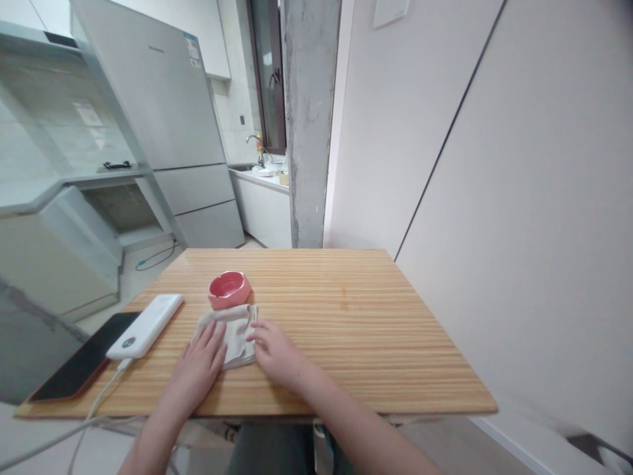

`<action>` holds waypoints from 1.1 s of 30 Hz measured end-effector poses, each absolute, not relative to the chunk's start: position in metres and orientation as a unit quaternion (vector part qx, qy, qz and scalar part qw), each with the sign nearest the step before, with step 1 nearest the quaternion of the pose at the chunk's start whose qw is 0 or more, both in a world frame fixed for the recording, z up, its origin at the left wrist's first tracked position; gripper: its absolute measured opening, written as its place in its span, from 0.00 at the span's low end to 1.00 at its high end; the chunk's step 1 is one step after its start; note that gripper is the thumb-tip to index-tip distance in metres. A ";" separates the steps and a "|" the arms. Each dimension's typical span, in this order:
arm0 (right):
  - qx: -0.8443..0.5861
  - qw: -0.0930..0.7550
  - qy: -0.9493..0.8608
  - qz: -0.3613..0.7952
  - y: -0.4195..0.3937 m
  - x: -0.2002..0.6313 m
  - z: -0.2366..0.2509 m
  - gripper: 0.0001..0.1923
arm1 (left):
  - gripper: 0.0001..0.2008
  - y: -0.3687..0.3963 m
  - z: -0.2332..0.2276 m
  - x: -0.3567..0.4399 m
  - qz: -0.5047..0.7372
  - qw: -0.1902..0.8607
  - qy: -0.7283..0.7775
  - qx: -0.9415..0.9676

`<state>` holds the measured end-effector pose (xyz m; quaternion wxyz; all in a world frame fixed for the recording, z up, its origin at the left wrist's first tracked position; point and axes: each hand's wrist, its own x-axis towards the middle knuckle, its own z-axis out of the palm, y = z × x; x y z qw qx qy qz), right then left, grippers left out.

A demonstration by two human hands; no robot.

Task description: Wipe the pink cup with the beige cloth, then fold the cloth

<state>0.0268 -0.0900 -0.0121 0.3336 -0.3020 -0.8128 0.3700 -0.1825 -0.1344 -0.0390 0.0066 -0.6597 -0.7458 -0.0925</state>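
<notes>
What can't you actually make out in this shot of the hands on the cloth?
- Head view: the part of the folded cloth under the left hand and right hand.
- The phone partly under the power bank.
- The cable's far end, cut off by the frame edge.
- Items by the distant sink, too small.

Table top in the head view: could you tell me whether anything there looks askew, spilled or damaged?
Nothing is spilled or damaged. The power bank partly overlaps the dark phone near the table edge. The cloth lies slightly rumpled under the left hand and right hand, beside the pink dish.
</notes>
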 end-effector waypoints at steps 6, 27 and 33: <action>-0.421 0.349 -0.781 0.300 -0.034 0.103 -0.012 0.12 | 0.26 -0.133 -0.021 -0.208 -0.019 -0.016 -0.799 -0.601; -0.446 0.444 -0.728 0.270 0.038 0.138 -0.040 0.16 | 0.15 -0.028 0.023 0.005 -0.186 -0.161 -0.600 -0.761; -0.400 0.429 -0.766 0.260 0.029 0.130 -0.039 0.21 | 0.14 -0.002 -0.001 0.006 -0.214 -0.175 -0.528 -0.803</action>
